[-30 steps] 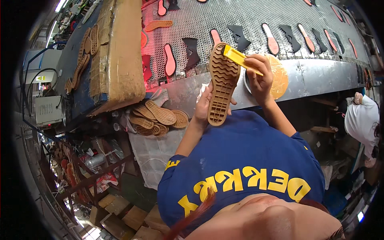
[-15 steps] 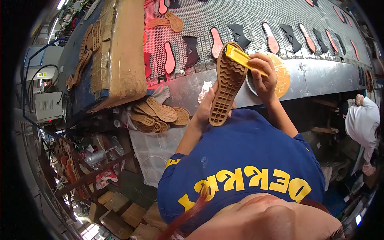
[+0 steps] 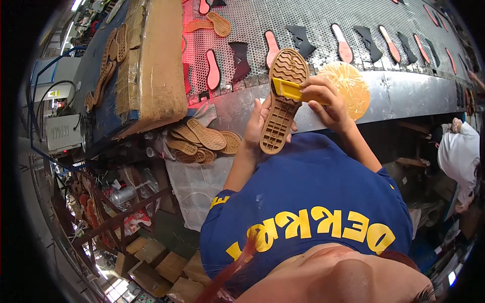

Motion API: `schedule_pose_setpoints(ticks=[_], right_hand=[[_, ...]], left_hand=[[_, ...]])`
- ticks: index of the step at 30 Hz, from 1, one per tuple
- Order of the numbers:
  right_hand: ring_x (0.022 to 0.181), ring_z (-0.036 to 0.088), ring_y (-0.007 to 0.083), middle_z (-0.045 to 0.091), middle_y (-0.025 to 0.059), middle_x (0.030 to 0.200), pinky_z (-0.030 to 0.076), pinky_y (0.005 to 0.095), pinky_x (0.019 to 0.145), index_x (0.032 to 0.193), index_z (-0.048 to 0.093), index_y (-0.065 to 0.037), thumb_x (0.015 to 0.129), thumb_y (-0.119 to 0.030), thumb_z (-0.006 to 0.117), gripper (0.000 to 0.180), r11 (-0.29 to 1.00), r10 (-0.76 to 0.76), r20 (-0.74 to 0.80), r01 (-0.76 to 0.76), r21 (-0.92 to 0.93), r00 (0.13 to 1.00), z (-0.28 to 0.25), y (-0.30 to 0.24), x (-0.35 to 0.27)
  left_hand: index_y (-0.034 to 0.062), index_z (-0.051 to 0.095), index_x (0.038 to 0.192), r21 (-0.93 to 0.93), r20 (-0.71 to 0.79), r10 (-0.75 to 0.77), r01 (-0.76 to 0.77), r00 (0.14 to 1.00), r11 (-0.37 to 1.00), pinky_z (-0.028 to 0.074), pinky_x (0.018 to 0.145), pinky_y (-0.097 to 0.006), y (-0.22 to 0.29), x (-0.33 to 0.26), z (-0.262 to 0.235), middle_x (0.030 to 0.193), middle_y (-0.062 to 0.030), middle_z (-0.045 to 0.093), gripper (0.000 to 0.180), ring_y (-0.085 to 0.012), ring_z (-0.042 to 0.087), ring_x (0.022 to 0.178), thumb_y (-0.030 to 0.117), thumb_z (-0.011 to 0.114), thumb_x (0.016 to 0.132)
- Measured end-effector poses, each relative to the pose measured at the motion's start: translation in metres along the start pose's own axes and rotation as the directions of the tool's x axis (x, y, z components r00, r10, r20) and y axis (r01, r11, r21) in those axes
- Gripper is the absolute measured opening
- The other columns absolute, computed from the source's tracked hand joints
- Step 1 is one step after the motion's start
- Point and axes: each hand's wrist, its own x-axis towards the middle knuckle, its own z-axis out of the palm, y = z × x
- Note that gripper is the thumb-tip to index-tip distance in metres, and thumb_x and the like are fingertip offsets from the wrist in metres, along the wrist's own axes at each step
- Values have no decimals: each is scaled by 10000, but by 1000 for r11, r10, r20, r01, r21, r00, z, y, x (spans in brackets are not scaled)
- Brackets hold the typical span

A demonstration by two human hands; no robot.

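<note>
A brown rubber shoe sole (image 3: pixel 277 121) is held up in front of my chest, its ridged and gridded tread facing me. My left hand (image 3: pixel 255 125) is wrapped round its left edge and back, with some fingertips showing at the right edge. In my right hand (image 3: pixel 328 100), thumb and fingers pinch a yellow tool (image 3: pixel 289 90) that looks like a flat brush. The tool lies across the sole's upper middle, touching or just over the tread; its working edge is hard to make out. Just beyond my right hand, a round yellowish disc (image 3: pixel 348 91) with a film-like surface rests on the metal ledge.
A perforated metal conveyor (image 3: pixel 323 15) carries pink insoles (image 3: pixel 343 52) and black shoe uppers (image 3: pixel 301 43). Brown soles (image 3: pixel 206 135) are piled at my left, beside a cardboard-covered block (image 3: pixel 156 65). Cardboard boxes (image 3: pixel 169 267) stand low left. Another person in white (image 3: pixel 458 156) is at far right.
My right hand has drawn the yellow tool down the sole from the toe end to the upper middle. The sole has tilted slightly. White crumpled paper near my left hand no longer shows.
</note>
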Motion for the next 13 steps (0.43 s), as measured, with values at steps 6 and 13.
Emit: schedule_pose_setpoints(ticks=[6, 13], right_hand=[[1020, 594, 296, 563, 135, 1124, 506, 362, 855, 1069, 560, -19, 855, -71, 639, 234, 999, 28, 21, -27, -45, 999, 4, -6, -9], [997, 602, 323, 576, 138, 1111, 505, 384, 841, 1037, 563, -24, 835, -119, 674, 249, 995, -28, 41, 32, -94, 999, 16, -1, -26]], left_hand=[[95, 260, 1425, -51, 19, -8, 9, 1000, 999, 598, 554, -445, -1, 8, -10, 1197, -225, 541, 696, -369, 636, 896, 602, 170, 958], [105, 286, 1417, -118, -175, 5, -26, 985, 993, 597, 554, -454, -1, 20, -9, 1239, -209, 527, 717, -378, 632, 935, 630, 167, 943]])
